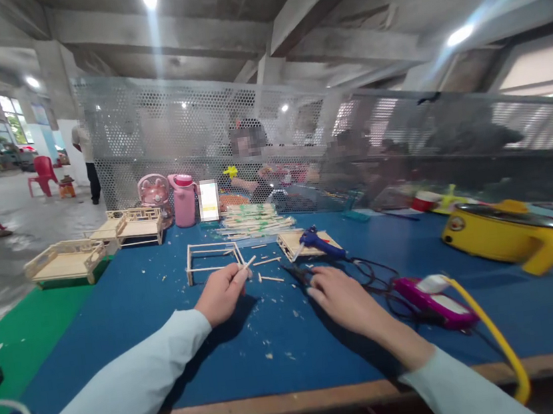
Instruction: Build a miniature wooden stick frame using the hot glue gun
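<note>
Your left hand (224,292) pinched a thin stick (251,261) just right of the wooden frame (189,269) on the counter (288,380); your right hand (343,298) was at a dark tool (295,272), its grip unclear. A light, steady pinch suited such slender wood.

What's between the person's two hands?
In the head view, small wooden sticks lie on the blue tabletop between left hand and right hand; a dark tool at the latter juts in.
</note>
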Tool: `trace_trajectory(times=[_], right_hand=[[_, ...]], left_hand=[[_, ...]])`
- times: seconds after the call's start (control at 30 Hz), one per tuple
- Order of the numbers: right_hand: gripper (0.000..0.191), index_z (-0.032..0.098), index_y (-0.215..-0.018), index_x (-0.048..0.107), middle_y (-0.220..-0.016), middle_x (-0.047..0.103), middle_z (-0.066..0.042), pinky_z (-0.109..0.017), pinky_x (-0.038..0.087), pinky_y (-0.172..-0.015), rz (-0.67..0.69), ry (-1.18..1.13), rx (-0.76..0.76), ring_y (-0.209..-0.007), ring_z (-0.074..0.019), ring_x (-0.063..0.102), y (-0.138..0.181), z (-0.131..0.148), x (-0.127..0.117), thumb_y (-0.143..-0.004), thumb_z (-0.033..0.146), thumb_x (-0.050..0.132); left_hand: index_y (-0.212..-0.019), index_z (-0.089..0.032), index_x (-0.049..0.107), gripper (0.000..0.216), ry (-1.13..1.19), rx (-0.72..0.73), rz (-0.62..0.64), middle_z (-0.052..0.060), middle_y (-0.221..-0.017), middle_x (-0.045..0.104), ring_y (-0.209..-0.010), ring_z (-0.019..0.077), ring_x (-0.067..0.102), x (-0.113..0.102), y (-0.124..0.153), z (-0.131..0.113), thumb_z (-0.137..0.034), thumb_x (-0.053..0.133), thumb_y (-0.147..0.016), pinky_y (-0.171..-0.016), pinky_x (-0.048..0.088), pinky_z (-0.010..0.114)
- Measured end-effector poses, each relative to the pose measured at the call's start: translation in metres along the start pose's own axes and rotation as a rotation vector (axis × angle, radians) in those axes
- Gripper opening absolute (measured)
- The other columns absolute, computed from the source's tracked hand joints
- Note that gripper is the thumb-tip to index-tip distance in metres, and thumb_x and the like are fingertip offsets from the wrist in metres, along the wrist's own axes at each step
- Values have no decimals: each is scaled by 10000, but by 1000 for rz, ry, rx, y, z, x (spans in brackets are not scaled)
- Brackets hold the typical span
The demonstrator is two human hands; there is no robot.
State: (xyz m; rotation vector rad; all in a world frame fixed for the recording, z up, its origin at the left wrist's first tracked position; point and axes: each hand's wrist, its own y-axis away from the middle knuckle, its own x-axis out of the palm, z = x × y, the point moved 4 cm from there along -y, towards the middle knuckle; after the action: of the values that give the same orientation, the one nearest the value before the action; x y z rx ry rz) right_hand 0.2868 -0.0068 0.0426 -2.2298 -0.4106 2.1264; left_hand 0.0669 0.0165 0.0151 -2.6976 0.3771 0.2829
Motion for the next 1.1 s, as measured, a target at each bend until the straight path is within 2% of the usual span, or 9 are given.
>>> trace_trajectory(times=[0.1,0.2,0.33,0.43,0.57,0.7,0.77,0.9,1.1], right_hand=[[265,184,-799,601,-1182,599,-135,-431,373,-985,-247,-279,88,-1151,-272,507,8,-24,-16,-865,298,371],[256,229,-834,598,-1056,663,-63,-437,425,-948,-429,-912,263,-1050,-267,580,14,-38,-21,-813,442,457],[327,242,-894,624,-1052,668,-52,-416,467,-914,-269,-1587,290,-1022,-260,602,3,-3,-6,-700,506,617],[310,251,-843,625,-999,676,-46,-410,460,-915,-222,-1705,226,-1010,-247,595,-12,37,4,-688,520,637],[300,245,-892,585,-992,657,-52,-405,479,-848,-126,-1852,143,-1032,-244,568,-20,78,14,-714,485,610],[418,219,-1005,568,-989,644,-48,-361,471,-819,301,-1907,-146,-962,-218,590,-17,101,10,-589,189,600],[524,220,-1009,557,-981,637,-37,-340,461,-814,342,-1903,-242,-902,-193,598,-22,96,2,-502,95,517],[637,238,-1060,499,-902,613,-14,-350,451,-811,134,-1727,-295,-832,-181,590,-49,67,-15,-444,81,458],[632,197,-1159,515,-1038,600,-83,-412,395,-899,-226,-841,-208,-962,-239,539,-52,47,-12,-539,90,458]], left_hand=[[-705,-182,487,278,342,-211,24,-19,-626,510,-530,102,445,4,-2,6,-443,479,-797,-502,319,216],[-677,-176,497,255,524,-265,37,56,-880,599,-808,149,561,7,-1,2,-416,552,-744,-621,403,235],[-622,-157,557,287,619,-285,134,73,-1054,591,-1049,194,491,13,5,-6,-417,645,-704,-742,389,249],[-651,-154,560,363,620,-340,207,53,-942,577,-854,155,511,22,10,-7,-497,677,-669,-660,387,236],[-686,-167,512,436,587,-277,107,-37,-637,428,-550,81,360,27,10,-4,-587,632,-680,-523,309,205],[-663,-158,486,471,570,-163,149,-28,-649,446,-569,80,362,26,7,-8,-613,601,-702,-556,309,213],[-664,-157,495,467,551,-181,162,-9,-692,482,-626,95,414,23,5,-10,-609,608,-698,-608,351,221],[-763,-168,547,437,515,-184,-5,31,-846,534,-762,131,492,2,-3,-9,-592,620,-684,-640,410,223],[-936,-152,588,373,114,-42,-195,-31,-658,454,-498,76,312,-24,-8,-9,-490,470,-831,-463,250,202]])
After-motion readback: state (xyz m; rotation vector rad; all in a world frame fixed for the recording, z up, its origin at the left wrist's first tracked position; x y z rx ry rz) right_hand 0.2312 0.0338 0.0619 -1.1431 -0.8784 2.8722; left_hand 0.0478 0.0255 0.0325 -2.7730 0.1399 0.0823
